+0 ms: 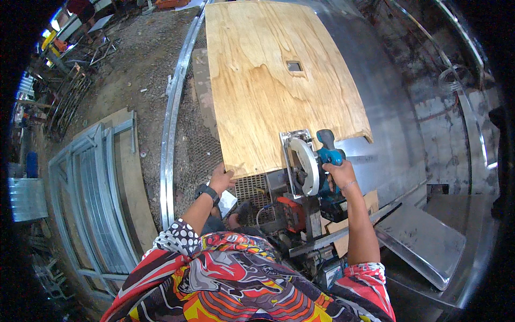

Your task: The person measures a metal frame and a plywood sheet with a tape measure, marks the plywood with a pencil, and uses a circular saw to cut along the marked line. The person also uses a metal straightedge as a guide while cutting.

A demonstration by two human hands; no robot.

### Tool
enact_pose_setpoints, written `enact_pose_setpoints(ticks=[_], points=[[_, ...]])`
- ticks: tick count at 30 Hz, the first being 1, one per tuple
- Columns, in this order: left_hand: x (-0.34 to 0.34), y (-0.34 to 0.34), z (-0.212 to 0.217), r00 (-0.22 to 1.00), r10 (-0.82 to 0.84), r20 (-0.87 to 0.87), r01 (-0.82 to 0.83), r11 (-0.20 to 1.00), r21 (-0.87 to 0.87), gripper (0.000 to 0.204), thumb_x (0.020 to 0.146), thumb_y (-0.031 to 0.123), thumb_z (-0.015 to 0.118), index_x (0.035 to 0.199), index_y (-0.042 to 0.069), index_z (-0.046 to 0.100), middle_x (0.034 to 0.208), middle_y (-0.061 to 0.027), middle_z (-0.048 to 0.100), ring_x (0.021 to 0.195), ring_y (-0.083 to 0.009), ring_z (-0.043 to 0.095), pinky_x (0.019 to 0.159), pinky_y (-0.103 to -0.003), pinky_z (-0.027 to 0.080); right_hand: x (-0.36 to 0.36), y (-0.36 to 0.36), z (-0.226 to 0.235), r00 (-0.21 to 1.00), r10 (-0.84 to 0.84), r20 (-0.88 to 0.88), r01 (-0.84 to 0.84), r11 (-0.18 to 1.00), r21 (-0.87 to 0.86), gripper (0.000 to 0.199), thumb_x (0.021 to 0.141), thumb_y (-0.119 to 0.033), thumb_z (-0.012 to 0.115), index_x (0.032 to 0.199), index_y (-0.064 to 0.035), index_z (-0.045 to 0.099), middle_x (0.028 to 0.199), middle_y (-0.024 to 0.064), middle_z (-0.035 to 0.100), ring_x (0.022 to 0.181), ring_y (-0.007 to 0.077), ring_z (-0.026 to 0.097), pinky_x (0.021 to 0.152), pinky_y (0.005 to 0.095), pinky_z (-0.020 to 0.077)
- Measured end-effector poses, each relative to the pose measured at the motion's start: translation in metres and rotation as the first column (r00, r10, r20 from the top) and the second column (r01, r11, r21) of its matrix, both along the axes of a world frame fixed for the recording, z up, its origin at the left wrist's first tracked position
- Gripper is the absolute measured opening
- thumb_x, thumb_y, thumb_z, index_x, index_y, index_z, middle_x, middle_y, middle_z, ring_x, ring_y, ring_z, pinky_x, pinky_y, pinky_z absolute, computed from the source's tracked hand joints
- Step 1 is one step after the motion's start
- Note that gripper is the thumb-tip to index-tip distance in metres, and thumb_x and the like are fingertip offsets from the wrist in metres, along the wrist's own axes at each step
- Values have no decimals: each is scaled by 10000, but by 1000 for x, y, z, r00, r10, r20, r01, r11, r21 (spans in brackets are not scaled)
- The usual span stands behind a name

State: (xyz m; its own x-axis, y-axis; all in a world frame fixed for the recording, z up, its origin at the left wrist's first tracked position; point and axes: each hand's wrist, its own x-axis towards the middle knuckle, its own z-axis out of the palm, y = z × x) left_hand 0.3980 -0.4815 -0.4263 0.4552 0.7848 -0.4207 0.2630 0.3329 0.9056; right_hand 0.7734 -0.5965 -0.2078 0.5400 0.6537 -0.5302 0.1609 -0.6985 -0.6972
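A large plywood sheet (257, 96) with a small square hole lies on a metal-topped surface in front of me. My left hand (221, 178) grips the sheet's near left corner, fingers closed on the edge. In my right hand (341, 174) is a teal and black cordless circular saw (328, 182), held by its rear handle. The front of the saw's metal base plate rests over the sheet's near edge, and its pale round guard faces left. Whether the blade is turning cannot be made out.
Shiny metal sheeting (365, 70) extends right of the plywood. A long metal rail (174, 112) runs along the left. Below the saw are a red and black tool (292, 213) and a perforated mat (251, 189). A steel panel (424, 241) lies at right; metal frames (96, 198) stand left.
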Motion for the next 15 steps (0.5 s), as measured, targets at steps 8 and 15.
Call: enact_pose_setpoints(ticks=[8,15], points=[[-9,12,-9,999,25,-42,-27,998,-55,443,1001,165,613,1408,33,497,1176,-164,672,827,-208,720,676,-339,598,6,-5,-10,1000,-6,10,7,1000,-4,179,868,-155,743,850,-19,629,598,69,584,393,181,531,353,346,416],[-18,64,-23,999,37,26,-31,978,-207,398,999,197,622,1340,1,556,1166,-174,679,862,-235,735,713,-409,630,3,-11,-7,1000,-5,17,5,1000,3,188,869,-161,744,836,-16,629,586,71,581,394,179,529,356,345,414]])
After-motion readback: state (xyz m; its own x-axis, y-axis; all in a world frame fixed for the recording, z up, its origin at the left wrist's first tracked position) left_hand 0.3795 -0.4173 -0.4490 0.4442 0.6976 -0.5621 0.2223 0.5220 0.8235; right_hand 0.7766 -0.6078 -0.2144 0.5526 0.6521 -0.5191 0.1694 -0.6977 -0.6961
